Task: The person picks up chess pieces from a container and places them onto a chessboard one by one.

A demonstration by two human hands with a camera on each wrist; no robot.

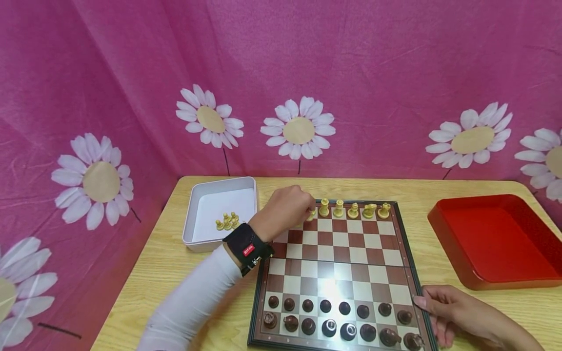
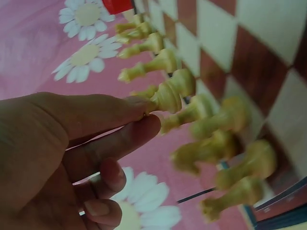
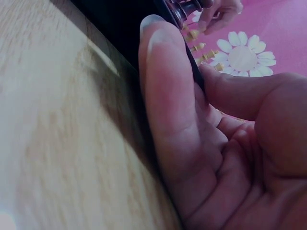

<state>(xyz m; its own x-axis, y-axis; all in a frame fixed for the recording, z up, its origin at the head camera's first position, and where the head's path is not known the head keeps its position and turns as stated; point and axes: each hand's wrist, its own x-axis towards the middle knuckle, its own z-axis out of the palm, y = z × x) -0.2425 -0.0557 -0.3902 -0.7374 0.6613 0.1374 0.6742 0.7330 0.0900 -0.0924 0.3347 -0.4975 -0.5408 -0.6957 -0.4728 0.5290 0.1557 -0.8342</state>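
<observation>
Over the far left of the chessboard point(image 1: 326, 253), pinching a yellow pawn point(image 2: 168, 98) by its top between thumb and forefinger of the nearer left hand point(image 1: 286, 209), with base towards the board, long axis roughly upright and contact unclear; at the near right edge, gripping the rim with the right hand point(image 1: 452, 311)

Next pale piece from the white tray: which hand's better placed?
Probably the left hand, once it releases the pale chess piece it pinches: it's nearer the white tray. The right hand holds the chessboard by its right edge, with the board between it and the tray.
</observation>
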